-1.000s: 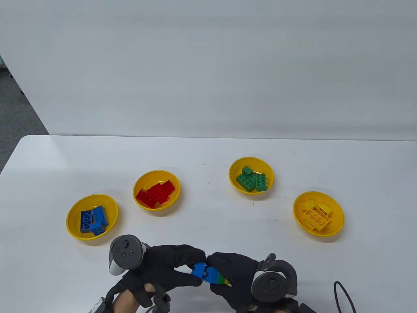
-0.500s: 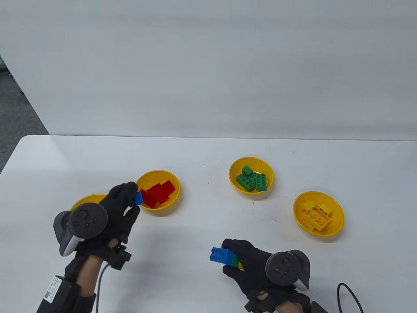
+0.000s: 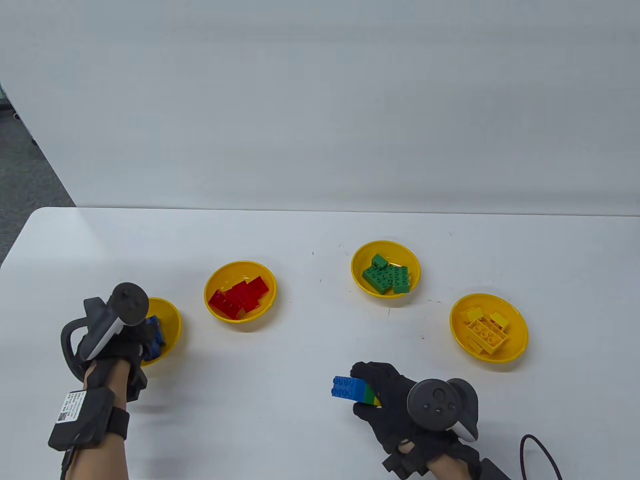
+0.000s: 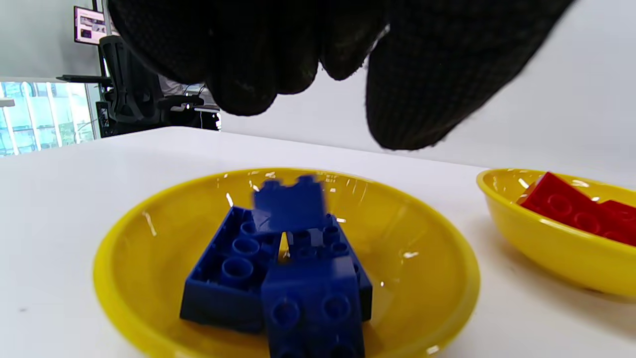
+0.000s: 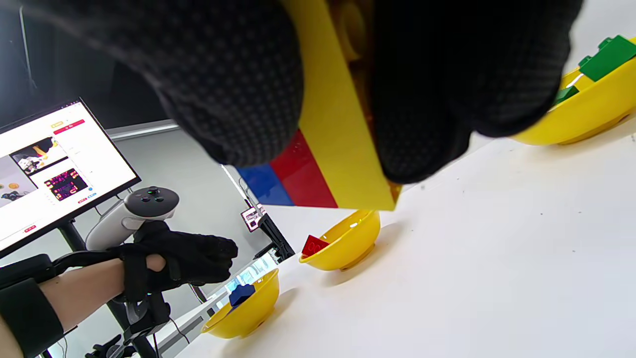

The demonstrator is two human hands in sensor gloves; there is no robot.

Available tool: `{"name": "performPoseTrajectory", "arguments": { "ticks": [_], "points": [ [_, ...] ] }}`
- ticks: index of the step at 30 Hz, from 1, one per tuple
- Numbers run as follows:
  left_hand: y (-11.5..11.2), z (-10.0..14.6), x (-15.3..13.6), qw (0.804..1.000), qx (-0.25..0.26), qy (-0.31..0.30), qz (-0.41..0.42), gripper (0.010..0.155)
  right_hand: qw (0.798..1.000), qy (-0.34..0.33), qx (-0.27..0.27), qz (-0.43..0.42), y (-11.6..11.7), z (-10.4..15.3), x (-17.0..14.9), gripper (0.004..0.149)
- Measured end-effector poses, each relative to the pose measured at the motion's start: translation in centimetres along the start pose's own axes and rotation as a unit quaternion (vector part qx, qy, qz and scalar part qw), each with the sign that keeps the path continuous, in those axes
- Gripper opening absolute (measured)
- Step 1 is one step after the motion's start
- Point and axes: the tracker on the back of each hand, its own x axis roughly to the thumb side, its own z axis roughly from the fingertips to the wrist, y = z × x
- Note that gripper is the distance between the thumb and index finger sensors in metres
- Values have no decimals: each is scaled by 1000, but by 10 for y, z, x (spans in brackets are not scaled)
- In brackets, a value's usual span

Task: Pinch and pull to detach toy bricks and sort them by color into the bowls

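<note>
my left hand (image 3: 125,345) hangs over the bowl of blue bricks (image 3: 170,320) at the left end of the row, fingers loose and pointing down, holding nothing. in the left wrist view my fingertips (image 4: 407,99) hover above that bowl's rim (image 4: 149,209), and a small blue brick (image 4: 290,201) shows blurred just over the other blue bricks (image 4: 278,278) lying in it, not touching my glove.

my right hand (image 3: 395,400) sits near the front edge of the table (image 3: 320,230), fingers and thumb curled around the stacked bricks (image 3: 355,390). the stack juts out to the left of my hand, blue end outward, then green, with a sliver of yellow against my palm. from the right wrist view the same stack (image 5: 328,149) shows yellow, red and blue layers clamped between my fingers (image 5: 223,84) and thumb, held clear of the tabletop.

the other bowls stand in an arc across the table: the red-brick bowl (image 3: 240,292) just right of the blue one, the green-brick bowl (image 3: 385,270) past the middle, and the yellow-brick bowl (image 3: 489,327) farthest right, beyond my right hand.
</note>
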Motion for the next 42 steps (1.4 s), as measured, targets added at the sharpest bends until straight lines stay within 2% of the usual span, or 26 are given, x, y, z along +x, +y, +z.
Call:
{"name": "performPoseTrajectory", "arguments": {
  "ticks": [4, 8, 11, 14, 19, 23, 25, 28, 32, 36, 39, 42],
  "points": [
    [31, 21, 16, 997, 52, -43, 28, 74, 1000, 5, -2, -12, 1, 0, 1, 66],
    [63, 49, 49, 987, 99, -113, 65, 71, 1000, 8, -9, -28, 3, 0, 1, 67],
    [78, 74, 82, 969, 108, -191, 111, 72, 999, 4, -7, -37, 5, 0, 2, 66],
    [80, 104, 114, 939, 97, -285, 164, 72, 998, 0, -2, -56, 6, 0, 3, 66],
    [59, 142, 155, 896, 62, -391, 201, 71, 996, -7, 2, -88, 7, 0, 3, 66],
    [15, 161, 183, 862, -10, -455, 224, 80, 993, -12, 5, -121, 8, 1, 5, 66],
    [-8, 165, 191, 851, -39, -470, 229, 88, 991, -15, 14, -131, 9, 1, 6, 66],
    [-33, 168, 197, 846, -54, -480, 225, 86, 989, -22, 29, -144, 13, 2, 8, 66],
    [-37, 164, 191, 842, -33, -471, 262, 72, 989, -23, 46, -138, 19, 2, 8, 65],
    [-38, 158, 186, 828, -52, -472, 299, 68, 989, -29, 43, -141, 20, 1, 11, 65],
    [-40, 153, 185, 803, -94, -480, 341, 67, 987, -41, 45, -150, 20, 1, 12, 64],
    [-41, 149, 184, 787, -120, -484, 362, 66, 987, -51, 41, -148, 19, 3, 15, 64]
  ]
}}
